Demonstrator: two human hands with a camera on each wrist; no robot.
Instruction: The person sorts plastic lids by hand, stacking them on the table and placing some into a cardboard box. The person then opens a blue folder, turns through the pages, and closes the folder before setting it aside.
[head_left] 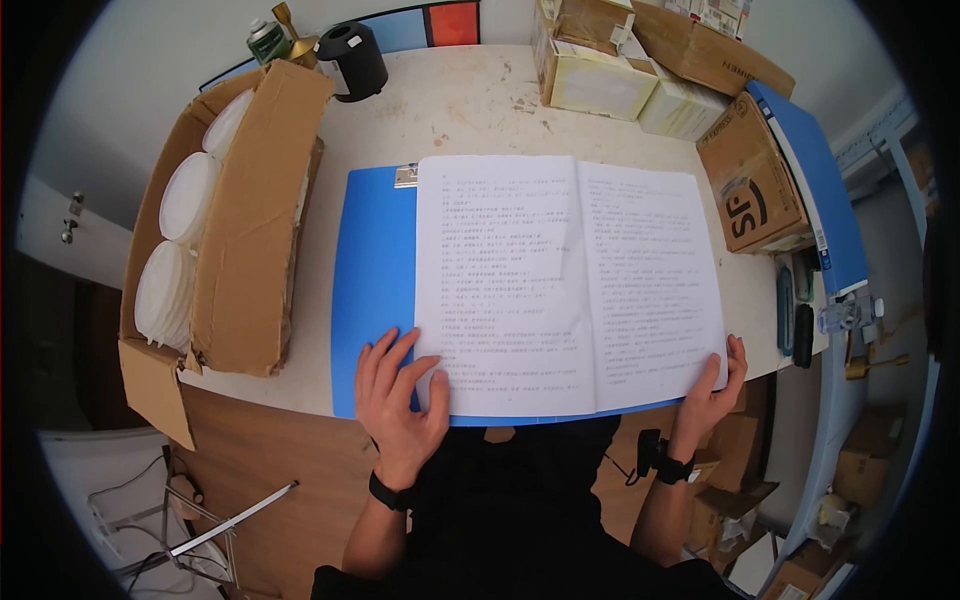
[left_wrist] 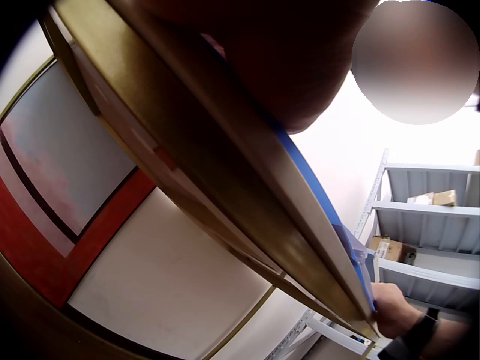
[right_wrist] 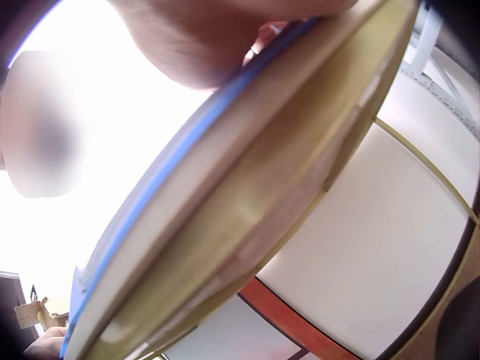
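Observation:
A printed paper booklet [head_left: 500,270] lies spread on a blue clip folder [head_left: 372,260], near the table's front edge. The folder's metal clip [head_left: 405,177] shows at the booklet's upper left. My left hand [head_left: 400,405] rests with its fingers spread over the folder and the booklet's lower left corner. At the lower right corner, my right hand [head_left: 712,400] pinches the booklet's edge, thumb on top of the page and forefinger beside it; its other fingers are mostly hidden. The left wrist view shows the folder's blue edge [left_wrist: 319,184] above the table rim.
To the left stands a long cardboard box [head_left: 255,230] with stacked white round lids [head_left: 190,200]. A black canister [head_left: 350,62] is at the back. Boxes [head_left: 755,185] and a blue file [head_left: 815,190] line the right side, by several small dark items [head_left: 803,335].

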